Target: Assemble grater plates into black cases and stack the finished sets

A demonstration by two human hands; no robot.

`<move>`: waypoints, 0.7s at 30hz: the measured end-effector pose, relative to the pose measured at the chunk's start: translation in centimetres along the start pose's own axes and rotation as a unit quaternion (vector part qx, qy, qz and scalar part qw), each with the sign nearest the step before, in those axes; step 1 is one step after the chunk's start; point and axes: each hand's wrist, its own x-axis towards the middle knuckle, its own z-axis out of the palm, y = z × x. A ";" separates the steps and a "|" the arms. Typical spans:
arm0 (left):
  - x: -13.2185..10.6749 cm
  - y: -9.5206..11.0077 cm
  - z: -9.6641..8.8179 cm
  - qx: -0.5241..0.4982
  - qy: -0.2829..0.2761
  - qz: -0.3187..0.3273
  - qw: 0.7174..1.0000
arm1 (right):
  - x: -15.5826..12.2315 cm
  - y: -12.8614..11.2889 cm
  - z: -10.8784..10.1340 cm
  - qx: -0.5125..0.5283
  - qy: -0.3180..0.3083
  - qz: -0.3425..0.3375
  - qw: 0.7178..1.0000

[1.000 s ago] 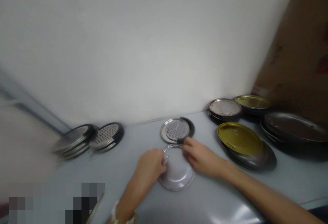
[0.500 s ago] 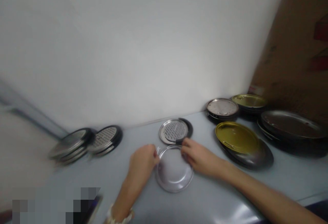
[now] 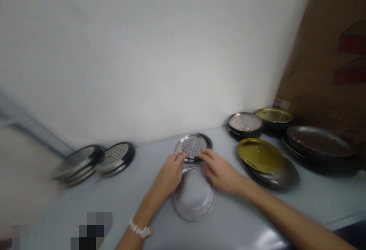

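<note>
A plain silver round metal lid (image 3: pixel 193 196) lies flat on the grey table just in front of me. Behind it sits a perforated silver disc in a black ring (image 3: pixel 192 146). My left hand (image 3: pixel 170 173) reaches forward with its fingertips on the near left rim of the perforated disc. My right hand (image 3: pixel 219 170) rests at the disc's near right edge, fingers stretched toward it. Both hands lie over the far edge of the plain lid. Whether either hand actually grips the disc is unclear.
Stacks of perforated discs in black rings (image 3: pixel 97 160) lean at the far left. On the right are gold and dark oval lids (image 3: pixel 264 158), a small silver lid stack (image 3: pixel 245 123), another gold one (image 3: pixel 274 115) and dark pans (image 3: pixel 318 142). A cardboard sheet (image 3: pixel 334 59) leans against the white wall.
My left hand left the plain lid's left rim and moved forward to the perforated disc. My right hand slid slightly forward to the disc's edge. The view tilted a little.
</note>
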 end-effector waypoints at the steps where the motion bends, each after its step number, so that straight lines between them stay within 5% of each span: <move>1: 0.0 -0.1 0.1 0.004 0.000 -0.003 1.000 | 0.0 0.2 0.1 -0.007 -0.002 -0.001 1.000; 11: 0.6 0.4 0.2 0.078 -0.001 -0.009 0.997 | 0.2 0.3 0.2 -0.019 0.004 0.030 0.999; 21: 0.8 0.3 0.5 -0.011 0.043 -0.012 0.999 | 0.5 0.7 0.4 0.004 0.037 0.055 0.998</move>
